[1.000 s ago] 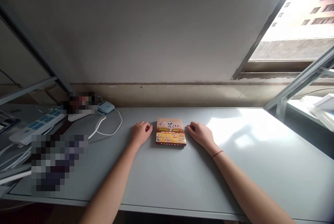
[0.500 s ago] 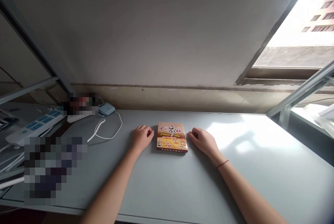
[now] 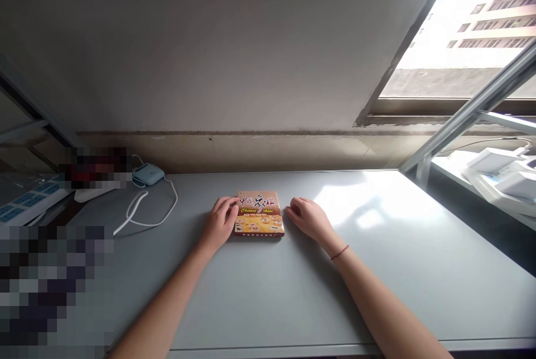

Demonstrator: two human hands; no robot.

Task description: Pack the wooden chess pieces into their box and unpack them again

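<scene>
A Chinese chess box (image 3: 258,215) lies flat on the grey desk, its printed lid facing up. My left hand (image 3: 218,220) rests at the box's left edge. Its fingers are partly stretched and the thumb stands apart; the fingertips reach the side of the box without closing around it. On the other side, my right hand (image 3: 309,218) lies on the desk a small gap from the box. Its fingers are curled into a loose fist, with nothing visible in them. A thin reddish cord circles the right wrist.
A light-blue device (image 3: 148,174) with a white cable (image 3: 173,202) sits at the back left. Beside it, a power strip (image 3: 29,202) lies near blurred-out items. The grey desk (image 3: 268,297) meets the wall behind. White items (image 3: 502,175) lie beyond the metal bar (image 3: 464,110) at right.
My left hand has uncurled its fingers and come up against the box's left edge. The right hand stays curled beside the box. The camera view has turned somewhat to the right.
</scene>
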